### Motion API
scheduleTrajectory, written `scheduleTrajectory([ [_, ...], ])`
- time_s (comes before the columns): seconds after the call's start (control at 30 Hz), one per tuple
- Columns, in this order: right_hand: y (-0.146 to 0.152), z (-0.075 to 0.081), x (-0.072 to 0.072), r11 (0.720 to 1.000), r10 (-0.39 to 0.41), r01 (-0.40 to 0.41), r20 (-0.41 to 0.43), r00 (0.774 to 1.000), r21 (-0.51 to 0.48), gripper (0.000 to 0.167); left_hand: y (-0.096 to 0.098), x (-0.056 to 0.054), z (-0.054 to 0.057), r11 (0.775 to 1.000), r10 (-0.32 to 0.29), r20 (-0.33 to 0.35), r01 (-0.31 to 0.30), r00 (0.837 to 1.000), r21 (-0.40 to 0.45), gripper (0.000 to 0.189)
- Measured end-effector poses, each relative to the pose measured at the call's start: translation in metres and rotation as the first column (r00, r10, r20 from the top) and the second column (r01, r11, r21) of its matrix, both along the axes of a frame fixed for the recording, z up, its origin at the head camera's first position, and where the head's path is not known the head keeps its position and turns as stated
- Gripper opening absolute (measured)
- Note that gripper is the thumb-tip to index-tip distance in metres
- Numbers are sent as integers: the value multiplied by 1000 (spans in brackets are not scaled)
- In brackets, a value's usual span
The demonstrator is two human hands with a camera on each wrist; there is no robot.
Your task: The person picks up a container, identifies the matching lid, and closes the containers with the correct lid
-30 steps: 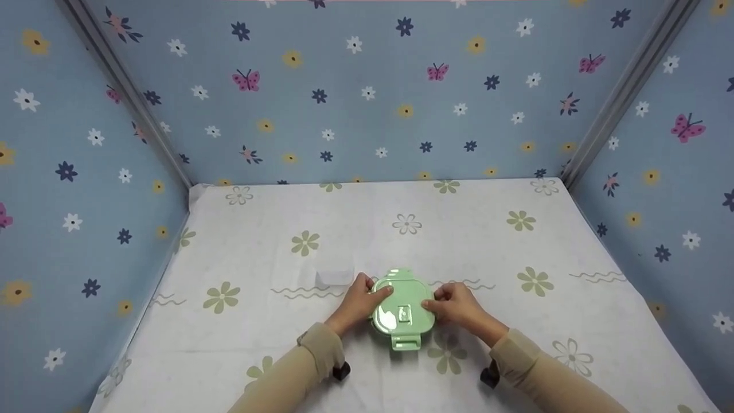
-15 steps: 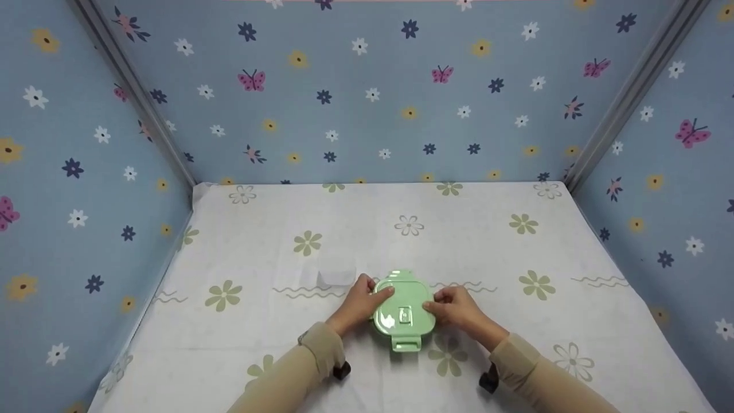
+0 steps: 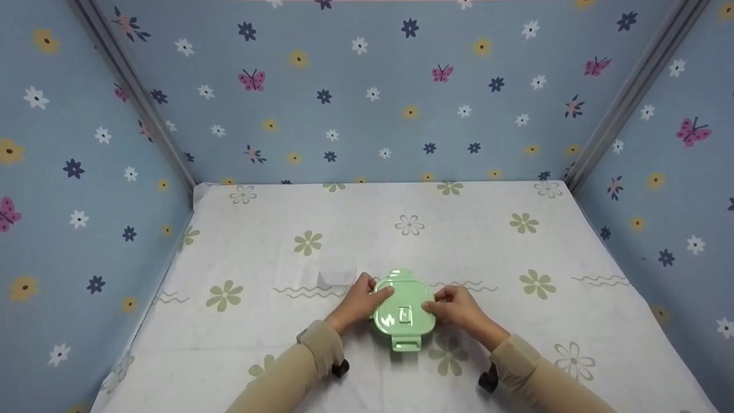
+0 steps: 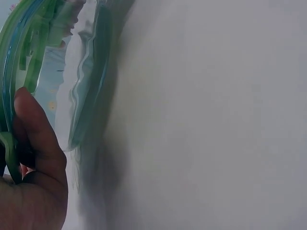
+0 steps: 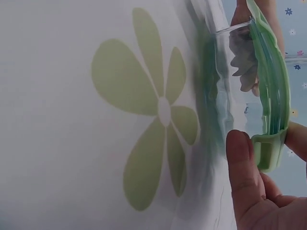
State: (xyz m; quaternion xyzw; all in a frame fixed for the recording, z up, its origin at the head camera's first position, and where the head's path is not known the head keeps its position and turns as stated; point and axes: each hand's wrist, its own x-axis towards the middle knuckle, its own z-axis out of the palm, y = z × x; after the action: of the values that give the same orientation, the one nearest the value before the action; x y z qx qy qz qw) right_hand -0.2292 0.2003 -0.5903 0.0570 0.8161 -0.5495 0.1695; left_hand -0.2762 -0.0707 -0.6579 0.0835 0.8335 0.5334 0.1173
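In the head view, a clear food container with a light green snap lid [image 3: 405, 307] sits on the cloth between the two hands. My left hand [image 3: 358, 301] holds its left side, thumb on top of the lid. At the right side, my right hand [image 3: 459, 308] pinches the container, with the thumb on the lid's edge. The right wrist view has the right fingers at a green side latch [image 5: 268, 151], which lies against the wall. Through the clear wall [image 4: 86, 81] in the left wrist view, the inside looks see-through. The front flap [image 3: 406, 343] sticks outward.
A small translucent whitish box [image 3: 337, 274] stands just beyond the left hand. The white flowered cloth [image 3: 470, 241] covers the table. Blue patterned panels [image 3: 367, 115] enclose the back and both sides, joined by grey corner posts.
The head view has shifted very slightly. Both hands keep the same hold on the food container, which stays in place.
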Motion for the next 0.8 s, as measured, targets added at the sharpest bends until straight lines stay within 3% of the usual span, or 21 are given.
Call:
scheduleTrajectory([
  [0.17,-3,6,-2,997,10,-10,-1,1000,73,46,-2,2,4,1000,-20,-11,20,1000,15,52],
  [0.33,-6,6,-6,988,32,-20,-80,996,151,56,-2,3,8,1000,-11,7,11,1000,26,51],
  [0.47,-11,2,-10,984,45,-23,-126,991,176,64,-1,1,-1,1000,23,18,-23,1000,16,48],
  [0.7,-23,0,-17,987,34,-9,-153,988,161,71,1,-9,-21,999,35,-21,-35,999,2,49],
  [0.8,-28,2,-20,986,36,-9,-162,986,164,71,0,-14,-28,999,37,-3,-37,999,-2,50],
])
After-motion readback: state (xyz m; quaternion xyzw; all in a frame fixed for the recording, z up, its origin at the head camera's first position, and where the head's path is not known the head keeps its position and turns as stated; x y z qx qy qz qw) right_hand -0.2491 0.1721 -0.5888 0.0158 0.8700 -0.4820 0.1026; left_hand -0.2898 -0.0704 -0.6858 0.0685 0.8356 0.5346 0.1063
